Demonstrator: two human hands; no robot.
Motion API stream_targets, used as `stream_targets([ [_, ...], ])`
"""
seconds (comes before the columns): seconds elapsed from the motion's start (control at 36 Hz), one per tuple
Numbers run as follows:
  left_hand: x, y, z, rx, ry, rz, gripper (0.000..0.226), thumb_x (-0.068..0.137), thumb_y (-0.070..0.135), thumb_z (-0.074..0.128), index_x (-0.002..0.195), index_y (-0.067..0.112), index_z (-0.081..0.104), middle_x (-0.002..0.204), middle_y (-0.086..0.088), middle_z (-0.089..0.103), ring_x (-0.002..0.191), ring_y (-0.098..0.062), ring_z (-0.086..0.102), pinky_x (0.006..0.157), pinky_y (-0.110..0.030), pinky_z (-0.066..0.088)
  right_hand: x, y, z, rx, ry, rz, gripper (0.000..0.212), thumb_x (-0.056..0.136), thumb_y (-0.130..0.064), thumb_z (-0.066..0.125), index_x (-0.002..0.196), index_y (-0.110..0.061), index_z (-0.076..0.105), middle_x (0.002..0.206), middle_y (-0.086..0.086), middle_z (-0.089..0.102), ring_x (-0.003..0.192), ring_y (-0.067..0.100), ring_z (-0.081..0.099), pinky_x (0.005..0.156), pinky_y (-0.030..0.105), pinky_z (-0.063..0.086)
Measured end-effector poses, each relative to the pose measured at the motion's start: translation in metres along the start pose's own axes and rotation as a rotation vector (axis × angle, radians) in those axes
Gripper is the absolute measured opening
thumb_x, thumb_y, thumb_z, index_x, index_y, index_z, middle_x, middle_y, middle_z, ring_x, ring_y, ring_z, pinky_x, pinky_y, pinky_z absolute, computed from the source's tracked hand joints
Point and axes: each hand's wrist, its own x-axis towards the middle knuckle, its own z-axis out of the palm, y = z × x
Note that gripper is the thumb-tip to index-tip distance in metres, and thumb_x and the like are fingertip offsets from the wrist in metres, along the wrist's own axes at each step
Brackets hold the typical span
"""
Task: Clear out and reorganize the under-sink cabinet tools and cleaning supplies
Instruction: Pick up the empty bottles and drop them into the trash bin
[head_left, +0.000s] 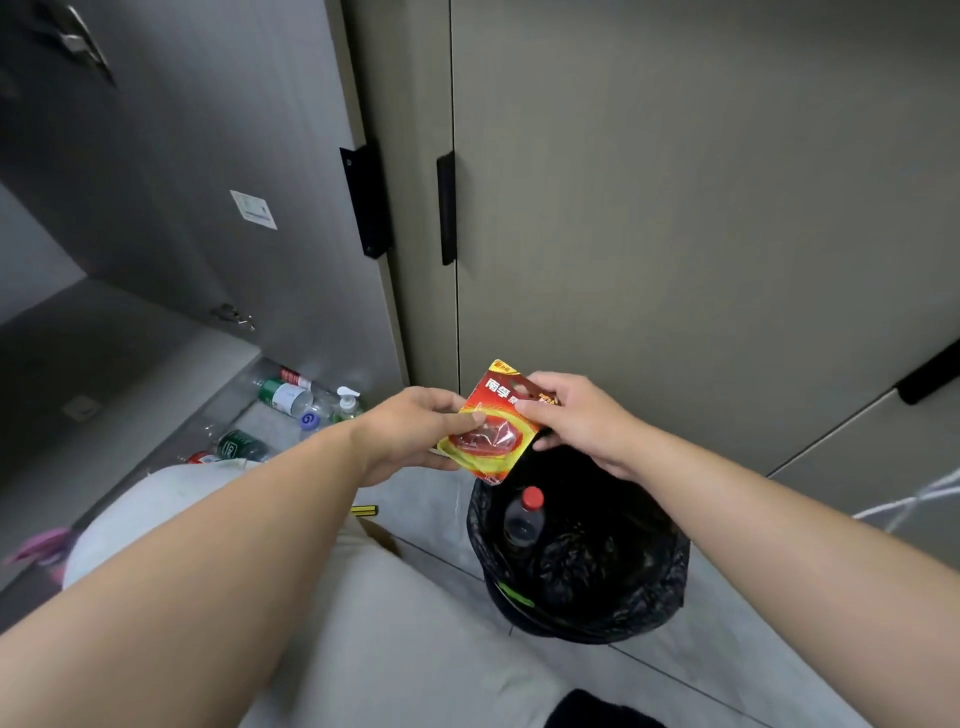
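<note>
Both my hands hold a red and yellow blister pack (493, 423) just above the far rim of a bin lined with a black bag (597, 587). My left hand (415, 436) pinches its lower left part, thumb on the clear plastic bubble. My right hand (576, 421) grips its upper right edge. Inside the bin lies a clear bottle with a red cap (524, 517). On the floor by the open cabinet lie several plastic bottles (283, 397) and a pump dispenser (347, 405).
The open cabinet door (208, 182) swings out at left, with a black handle (366, 200). Closed cabinet doors (675, 208) stand behind the bin. A small yellow and black object (364, 510) lies on the tiled floor. My knee in light trousers (171, 509) fills the lower left.
</note>
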Motion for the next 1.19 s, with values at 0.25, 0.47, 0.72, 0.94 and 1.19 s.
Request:
stream_targets([
  [0.25,-0.001,-0.008,-0.005,0.089,0.164,-0.004,0.023,0.102,0.032,0.059,0.116,0.014,0.065,0.111,-0.005,0.075,0.104,-0.019,0.072,0.092,-0.039,0.056,-0.015,0.032,-0.042,-0.480,-0.136,0.463,0.012,0.094,-0.007,0.054,0.097,-0.016,0.062,0.100,0.009,0.064,0.091,0.024,0.071,0.062,0.036,0.062],
  [0.47,0.002,-0.015,-0.010,0.117,0.158,-0.028,0.019,0.102,0.028,0.060,0.114,0.016,0.067,0.107,-0.003,0.076,0.101,-0.019,0.073,0.090,-0.039,0.057,-0.032,0.093,-0.005,-0.670,-0.123,0.751,0.023,0.097,-0.001,0.051,0.118,-0.001,0.062,0.121,0.024,0.061,0.102,0.041,0.069,0.077,0.050,0.061],
  [0.72,0.002,-0.022,-0.017,0.170,0.186,-0.027,0.015,0.101,0.030,0.060,0.108,0.021,0.069,0.104,0.001,0.076,0.098,-0.015,0.073,0.086,-0.036,0.059,-0.026,0.092,-0.014,-0.950,0.063,0.514,0.030,0.084,-0.013,0.056,0.113,-0.015,0.064,0.119,0.011,0.064,0.105,0.031,0.065,0.085,0.032,0.054],
  [0.94,-0.021,-0.019,-0.067,0.285,0.192,-0.109,0.012,0.100,0.025,0.058,0.107,0.021,0.067,0.108,-0.002,0.074,0.098,-0.017,0.073,0.078,-0.032,0.056,0.028,-0.001,0.034,-0.719,0.144,-0.006,0.025,0.084,-0.011,0.049,0.087,-0.027,0.068,0.078,-0.006,0.070,0.079,0.018,0.066,0.073,0.027,0.051],
  [1.19,-0.066,-0.066,-0.217,0.138,0.552,-0.147,0.014,0.102,0.019,0.055,0.109,0.011,0.064,0.101,-0.010,0.069,0.077,-0.015,0.070,0.055,-0.020,0.049,0.107,-0.070,0.160,-0.655,-0.204,-0.220,0.027,0.086,-0.007,0.050,0.084,-0.026,0.068,0.075,-0.007,0.067,0.076,0.020,0.070,0.077,0.034,0.058],
])
